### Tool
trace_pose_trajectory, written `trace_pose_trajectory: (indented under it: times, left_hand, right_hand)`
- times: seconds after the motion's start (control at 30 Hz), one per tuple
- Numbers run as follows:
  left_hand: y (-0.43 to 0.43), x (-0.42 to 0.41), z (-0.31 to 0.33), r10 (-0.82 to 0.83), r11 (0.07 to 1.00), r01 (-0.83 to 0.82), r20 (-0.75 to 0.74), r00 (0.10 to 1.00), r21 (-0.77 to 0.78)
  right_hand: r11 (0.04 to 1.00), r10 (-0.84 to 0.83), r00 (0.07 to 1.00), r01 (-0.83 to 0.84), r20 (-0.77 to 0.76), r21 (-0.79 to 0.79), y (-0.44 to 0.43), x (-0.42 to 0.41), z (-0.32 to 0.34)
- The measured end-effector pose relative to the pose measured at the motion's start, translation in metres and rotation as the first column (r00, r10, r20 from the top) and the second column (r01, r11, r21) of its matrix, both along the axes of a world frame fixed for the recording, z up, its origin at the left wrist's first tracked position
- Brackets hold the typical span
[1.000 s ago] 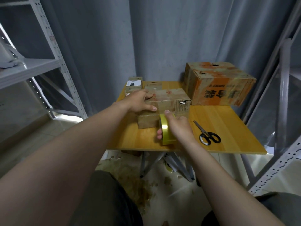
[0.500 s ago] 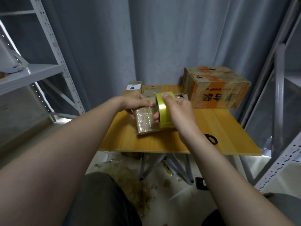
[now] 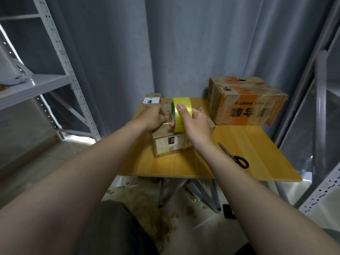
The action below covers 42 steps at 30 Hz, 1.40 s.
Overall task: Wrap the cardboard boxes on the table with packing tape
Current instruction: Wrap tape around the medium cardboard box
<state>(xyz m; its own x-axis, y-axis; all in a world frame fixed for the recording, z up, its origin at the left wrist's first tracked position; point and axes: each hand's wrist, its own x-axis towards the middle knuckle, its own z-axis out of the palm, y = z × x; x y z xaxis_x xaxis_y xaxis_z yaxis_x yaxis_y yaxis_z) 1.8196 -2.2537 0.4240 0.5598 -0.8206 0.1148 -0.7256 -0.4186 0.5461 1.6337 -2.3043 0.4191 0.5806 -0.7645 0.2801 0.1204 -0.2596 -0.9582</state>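
Observation:
A small brown cardboard box (image 3: pixel 171 145) with a black label sits near the middle of the wooden table (image 3: pixel 257 153). My right hand (image 3: pixel 196 124) grips a yellow roll of packing tape (image 3: pixel 181 113) and holds it above the box's top. My left hand (image 3: pixel 154 117) rests on the box's top left, its fingertips at the roll where the tape leaves it. Whether those fingers pinch the tape end is hidden.
A large orange-printed carton (image 3: pixel 244 102) stands at the back right of the table. Small boxes (image 3: pixel 151 101) sit at the back left. Black scissors (image 3: pixel 233 156) lie to the right of the box. Metal shelving (image 3: pixel 60 57) flanks both sides.
My right hand lifted the tape roll from the box's front face up over its top. The left hand slid along the top toward the roll.

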Motion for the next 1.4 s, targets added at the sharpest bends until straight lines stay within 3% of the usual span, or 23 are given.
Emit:
trace_pose_trajectory:
  times: [0.17,0.23,0.3,0.37,0.57,0.8,1.03,1.4]
  left_hand:
    - [0.012,-0.009,0.009,-0.175,0.969,0.205,-0.2,0.964,0.141]
    - [0.019,-0.009,0.006,-0.22,0.934,0.246,-0.122,0.968,0.259]
    - [0.021,-0.016,-0.005,-0.186,0.927,0.166,0.028,0.982,0.336]
    - [0.019,-0.025,-0.013,-0.119,0.949,0.096,0.059,0.991,0.3]
    - [0.019,-0.029,-0.013,-0.123,0.943,0.079,0.117,0.986,0.322]
    - [0.017,-0.026,-0.009,-0.118,0.94,0.068,0.132,0.984,0.335]
    - [0.012,-0.022,-0.012,-0.113,0.937,0.047,0.173,0.979,0.345]
    - [0.01,-0.016,-0.015,-0.117,0.942,0.058,0.16,0.98,0.332]
  right_hand:
    - [0.998,0.027,0.996,-0.031,-0.084,-0.053,-0.016,0.018,0.007]
    - [0.997,0.037,0.996,-0.042,-0.081,-0.061,-0.017,0.022,0.008]
    - [0.994,0.02,0.995,-0.031,-0.101,-0.101,-0.018,0.023,0.007]
    - [0.991,-0.007,0.991,-0.011,-0.13,-0.134,-0.017,0.024,0.008]
    - [0.984,-0.101,0.972,0.065,-0.214,-0.168,-0.02,0.02,0.026]
    - [0.997,-0.072,0.973,0.074,-0.221,0.003,-0.008,0.001,0.03]
    - [0.977,0.021,0.96,0.04,-0.278,0.211,0.012,-0.029,-0.007]
    - [0.994,0.021,0.949,0.015,-0.314,0.112,0.018,-0.037,-0.011]
